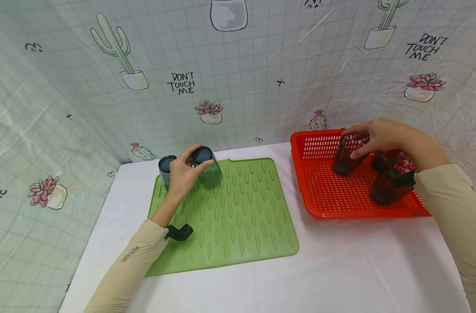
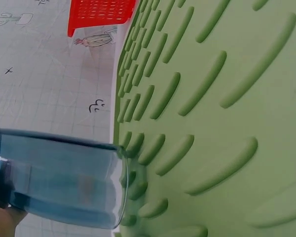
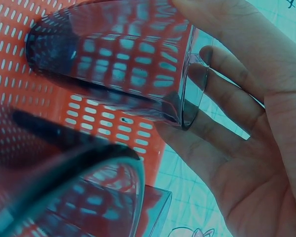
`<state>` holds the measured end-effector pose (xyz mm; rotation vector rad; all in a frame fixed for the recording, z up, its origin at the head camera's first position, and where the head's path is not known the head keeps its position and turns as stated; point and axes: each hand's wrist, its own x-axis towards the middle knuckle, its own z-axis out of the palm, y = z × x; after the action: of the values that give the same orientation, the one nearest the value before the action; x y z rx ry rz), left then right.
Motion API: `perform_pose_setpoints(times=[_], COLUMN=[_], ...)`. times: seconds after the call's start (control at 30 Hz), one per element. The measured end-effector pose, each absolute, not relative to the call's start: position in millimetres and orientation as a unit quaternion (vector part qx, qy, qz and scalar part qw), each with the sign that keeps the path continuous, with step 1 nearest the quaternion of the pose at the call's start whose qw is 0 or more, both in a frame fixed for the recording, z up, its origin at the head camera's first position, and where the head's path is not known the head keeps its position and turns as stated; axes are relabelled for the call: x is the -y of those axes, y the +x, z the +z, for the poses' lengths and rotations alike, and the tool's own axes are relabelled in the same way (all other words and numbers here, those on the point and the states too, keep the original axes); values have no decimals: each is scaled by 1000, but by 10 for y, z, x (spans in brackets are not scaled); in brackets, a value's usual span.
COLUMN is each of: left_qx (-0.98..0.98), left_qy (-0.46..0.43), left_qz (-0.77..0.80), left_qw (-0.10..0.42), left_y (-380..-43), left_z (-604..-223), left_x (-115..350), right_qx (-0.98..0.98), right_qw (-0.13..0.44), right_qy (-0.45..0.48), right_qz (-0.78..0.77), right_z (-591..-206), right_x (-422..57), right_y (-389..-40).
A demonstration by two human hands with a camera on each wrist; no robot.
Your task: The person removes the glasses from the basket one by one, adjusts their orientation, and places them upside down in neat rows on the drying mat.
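Observation:
My left hand [image 1: 182,174] grips a blue-tinted drinking glass [image 1: 210,177] by its base. The glass is upside down, its rim at the green ridged mat [image 1: 242,208]; in the left wrist view the glass [image 2: 64,180] looks clear and smooth-sided. Just left of that hand another blue glass [image 1: 165,167] stands upside down, partly hidden. Over the red basket [image 1: 320,213], my right hand [image 1: 387,135] holds a glass [image 1: 343,161] near its open rim, thumb on one side and fingers on the other. In the right wrist view this glass [image 3: 123,59] tilts mouth toward the palm.
Two more glasses are in the basket: one leaning glass [image 1: 383,191] near the front and one glass [image 1: 378,161] partly hidden under the right wrist. Mat and basket lie apart on a white table [image 1: 277,282]. A cactus-printed cloth [image 1: 253,87] hangs behind.

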<state>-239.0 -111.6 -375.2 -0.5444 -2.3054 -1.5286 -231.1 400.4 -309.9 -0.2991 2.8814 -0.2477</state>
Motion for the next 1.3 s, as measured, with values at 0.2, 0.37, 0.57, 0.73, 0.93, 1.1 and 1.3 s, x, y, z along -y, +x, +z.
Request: perform_pose_setpoints(times=[0.2, 0.37, 0.57, 0.73, 0.93, 1.1, 1.3], left_qx=[810, 820, 847, 865, 881, 882, 858], left_qy=[-172, -152, -146, -156, -165, -217, -289], left_qz=[-534, -525, -486, -456, -430, -392, -365], left_qw=[171, 173, 159, 140, 112, 145, 218], left_y=[-2537, -2681, -2700, -2684, -2645, -2576, -2469], left_z=[-3942, -4120, -4125, -4113, -4051, -3943, -3851], left_x=[1122, 1149, 1124, 1148, 1184, 1147, 1039], right_qx=[-985, -984, -985, -985, -982, -975, -966], right_qw=[116, 117, 113, 110, 109, 118, 143], right_qy=[-103, -106, -109, -111, -130, -160, -140], right_qz=[-81, -78, -72, -75, -78, -98, -164], right_z=[-3104, -3094, -3091, -3109, -3135, -3144, -3158], right_x=[-4000, -4012, -4036, -4024, -4032, -4070, -4041], right_y=[-2327, -2330, -2326, -2315, -2304, -2292, -2271])
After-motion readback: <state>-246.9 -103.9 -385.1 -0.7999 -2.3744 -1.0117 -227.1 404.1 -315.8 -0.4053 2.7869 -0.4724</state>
